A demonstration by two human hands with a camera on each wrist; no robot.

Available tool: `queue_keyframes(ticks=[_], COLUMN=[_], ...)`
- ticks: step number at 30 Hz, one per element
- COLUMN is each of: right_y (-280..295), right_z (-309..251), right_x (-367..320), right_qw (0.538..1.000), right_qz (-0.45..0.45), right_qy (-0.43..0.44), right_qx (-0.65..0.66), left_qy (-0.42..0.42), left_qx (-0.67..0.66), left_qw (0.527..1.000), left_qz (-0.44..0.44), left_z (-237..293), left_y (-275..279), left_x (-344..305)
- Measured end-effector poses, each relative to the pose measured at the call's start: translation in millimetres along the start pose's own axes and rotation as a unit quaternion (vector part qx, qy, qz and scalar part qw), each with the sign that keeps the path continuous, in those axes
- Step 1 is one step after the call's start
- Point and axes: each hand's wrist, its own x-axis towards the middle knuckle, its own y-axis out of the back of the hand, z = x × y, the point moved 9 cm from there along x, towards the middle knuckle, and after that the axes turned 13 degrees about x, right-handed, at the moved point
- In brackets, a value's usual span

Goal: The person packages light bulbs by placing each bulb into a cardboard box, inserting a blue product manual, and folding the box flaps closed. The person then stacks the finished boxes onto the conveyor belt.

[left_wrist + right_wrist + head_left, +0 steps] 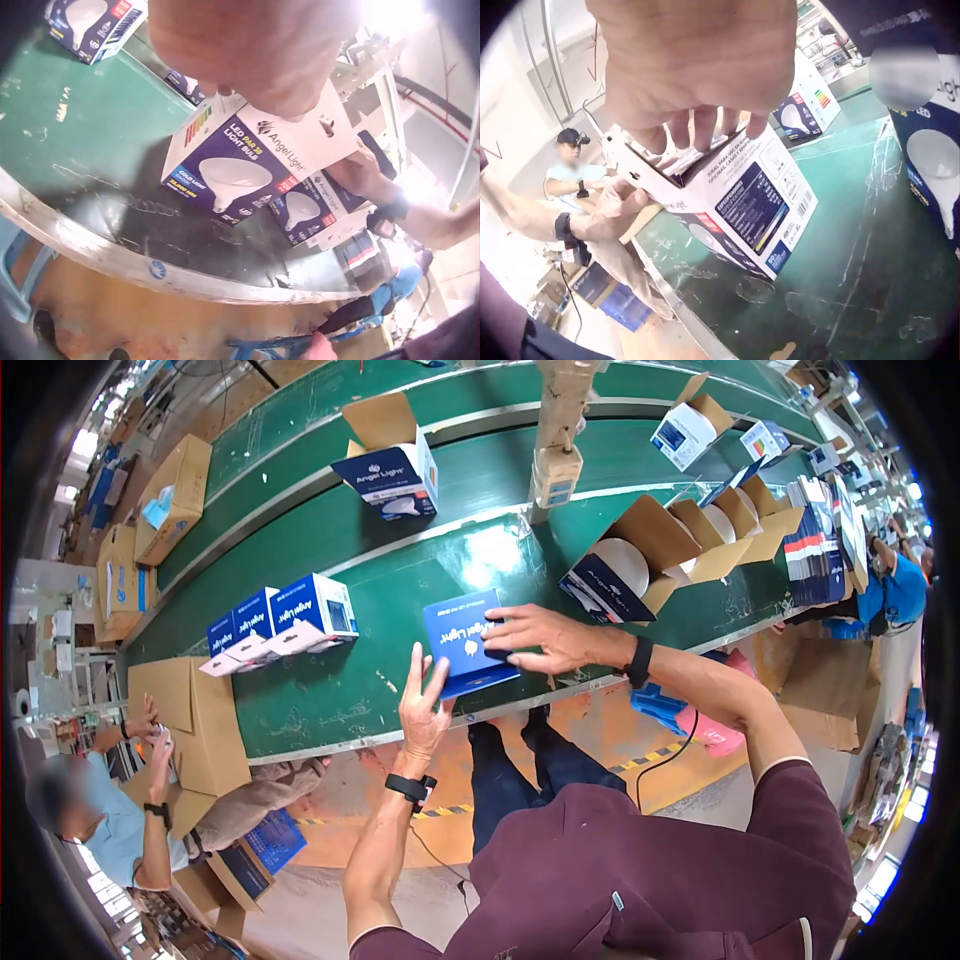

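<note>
A blue-and-white light bulb box (463,632) stands near the table's front edge, between the two hands. The left hand (425,710) is at its left front side, fingers extended. Across its upper right part lies the right hand (550,640), fingers spread and fairly straight. In the left wrist view the left hand (247,52) covers the top of the box (225,169), its fingertips mostly hidden. The right wrist view has the right hand's fingers (705,129) on the top edge of the box (750,206), with the left hand (619,208) at the opposite side.
Several boxes (315,608) with hanging flaps stand at the left. Open boxes holding round white bulbs (622,567) are on the right. Another open box (390,478) stands farther back, left of a post (562,430). A person (110,810) works beside a carton (205,730).
</note>
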Motion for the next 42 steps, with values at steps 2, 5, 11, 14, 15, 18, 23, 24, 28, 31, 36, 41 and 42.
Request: queue_keyframes(ticks=[2,5,11,14,15,18,23,24,28,31,36,41,42], right_y=[1,-5,-31,-30,-28,-39,-53,-55,-60,-67,-30,-37,-36], right_z=[16,7,2,17,16,11,6,4,2,12,9,-5,-8], right_x=[7,32,49,49,51,60,72,71,69,54,10,-17,-12], right_qw=[0.998,0.993,0.970,0.979,0.978,0.968,0.959,0.957,0.967,0.985,0.994,0.976,0.981], right_qz=[-0.008,-0.058,-0.123,-0.121,-0.117,-0.108,-0.122,-0.132,-0.139,-0.126,-0.086,-0.099,-0.061], right_qy=[-0.056,-0.038,-0.028,-0.051,-0.063,-0.076,-0.064,-0.056,-0.045,-0.017,-0.057,-0.049,-0.048], right_qx=[0.031,-0.100,-0.208,-0.153,-0.159,-0.214,-0.248,-0.253,-0.207,-0.120,-0.030,-0.189,-0.176], left_qy=[0.057,0.025,0.031,0.091,0.114,0.131,0.120,0.100,0.051,-0.007,-0.038,0.095,0.127], left_qx=[-0.088,-0.026,0.009,-0.057,-0.086,-0.103,-0.124,-0.094,-0.044,0.001,-0.011,-0.133,-0.161], left_qw=[0.994,0.999,0.999,0.991,0.986,0.981,0.980,0.985,0.991,0.992,0.997,0.986,0.978], left_qz=[0.013,0.012,0.043,0.075,0.080,0.102,0.101,0.100,0.115,0.122,0.063,0.023,0.048], left_z=[-2,14,17,6,0,-8,-6,-4,3,3,-3,-5,-10], left_y=[-2,5,6,3,-1,-7,-8,-6,0,6,4,-8,-10], left_x=[-2,4,-6,-11,-15,-21,-24,-21,-16,-12,0,11,18])
